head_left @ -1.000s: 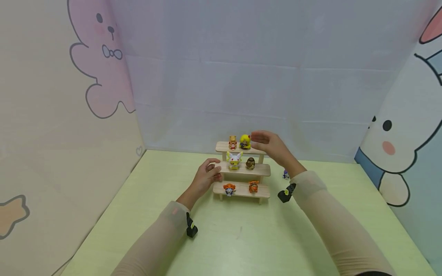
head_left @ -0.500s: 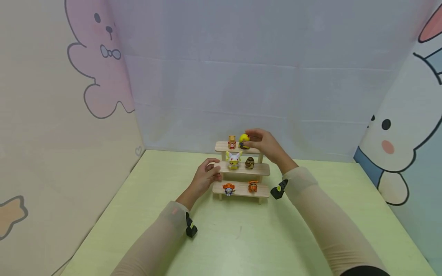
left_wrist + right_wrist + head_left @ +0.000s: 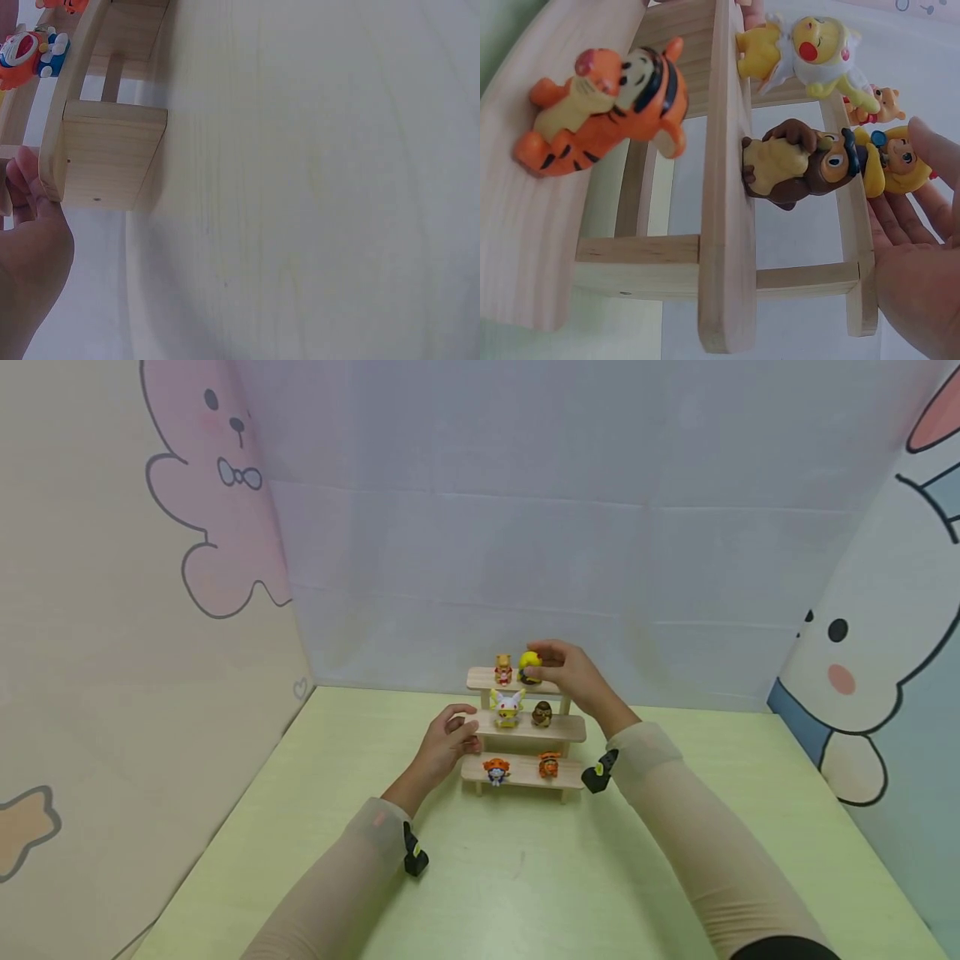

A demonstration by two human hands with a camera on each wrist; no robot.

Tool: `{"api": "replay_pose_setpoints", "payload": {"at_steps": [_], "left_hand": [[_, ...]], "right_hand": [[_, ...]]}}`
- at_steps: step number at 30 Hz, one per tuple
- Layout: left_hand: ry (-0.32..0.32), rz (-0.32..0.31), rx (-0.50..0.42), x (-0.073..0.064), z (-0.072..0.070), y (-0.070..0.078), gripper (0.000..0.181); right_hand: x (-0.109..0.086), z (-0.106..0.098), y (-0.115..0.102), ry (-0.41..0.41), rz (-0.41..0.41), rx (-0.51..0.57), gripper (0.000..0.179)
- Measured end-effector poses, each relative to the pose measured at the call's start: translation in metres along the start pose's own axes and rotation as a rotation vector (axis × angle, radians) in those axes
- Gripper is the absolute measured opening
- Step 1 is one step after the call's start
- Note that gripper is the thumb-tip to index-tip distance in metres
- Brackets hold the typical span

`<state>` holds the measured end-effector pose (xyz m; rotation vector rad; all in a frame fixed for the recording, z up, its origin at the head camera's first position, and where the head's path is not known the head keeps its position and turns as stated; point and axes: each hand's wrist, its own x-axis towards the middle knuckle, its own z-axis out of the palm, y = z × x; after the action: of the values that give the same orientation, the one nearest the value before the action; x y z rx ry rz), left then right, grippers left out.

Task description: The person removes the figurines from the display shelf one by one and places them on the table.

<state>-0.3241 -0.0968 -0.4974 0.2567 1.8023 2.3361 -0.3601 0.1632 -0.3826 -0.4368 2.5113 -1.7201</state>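
A three-tier wooden display stand (image 3: pixel 529 727) bears several small toy figurines. On its top step my right hand (image 3: pixel 576 675) holds a yellow-haired figurine (image 3: pixel 530 667), thumb in front and fingers behind. The right wrist view shows this figurine (image 3: pixel 900 161) standing past an owl figurine (image 3: pixel 795 161). My left hand (image 3: pixel 441 745) grips the left end of the middle step. In the left wrist view its fingers (image 3: pixel 28 176) curl beside the wood, with part of the grip hidden. A bear figurine (image 3: pixel 503 669) stands left of the yellow-haired one.
The middle step also carries a white-eared yellow figurine (image 3: pixel 507 708). On the lowest step stand an orange-hooded blue-and-white figurine (image 3: pixel 497 771) and an orange tiger figurine (image 3: pixel 549 765). A pale green table (image 3: pixel 517 877) lies below, with a fabric backdrop (image 3: pixel 465 527) close behind.
My right hand has moved left from beside the yellow-haired figurine and taken hold of it. A small purple figurine right of the stand is now hidden by the right arm. The left hand stays put.
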Motion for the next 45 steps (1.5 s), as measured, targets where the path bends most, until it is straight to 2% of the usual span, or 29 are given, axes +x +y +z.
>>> {"api": "replay_pose_setpoints", "payload": {"at_steps": [8,25,45], "left_hand": [[0.001,-0.007,0.006,-0.0011,0.0010,0.0016,0.029],[-0.018,0.009,-0.008,-0.0024,0.0010,0.0014,0.031],[-0.014,0.000,-0.005,-0.0021,0.0004,0.0018,0.029]], "right_hand": [[0.0001,0.0016,0.0007,0.001,0.012,0.013,0.056],[-0.0017,0.0022,0.0025,0.050,-0.008,-0.016,0.051],[-0.0046,0.0035,0.0026,0.072,-0.027,-0.032,0.048]]}}
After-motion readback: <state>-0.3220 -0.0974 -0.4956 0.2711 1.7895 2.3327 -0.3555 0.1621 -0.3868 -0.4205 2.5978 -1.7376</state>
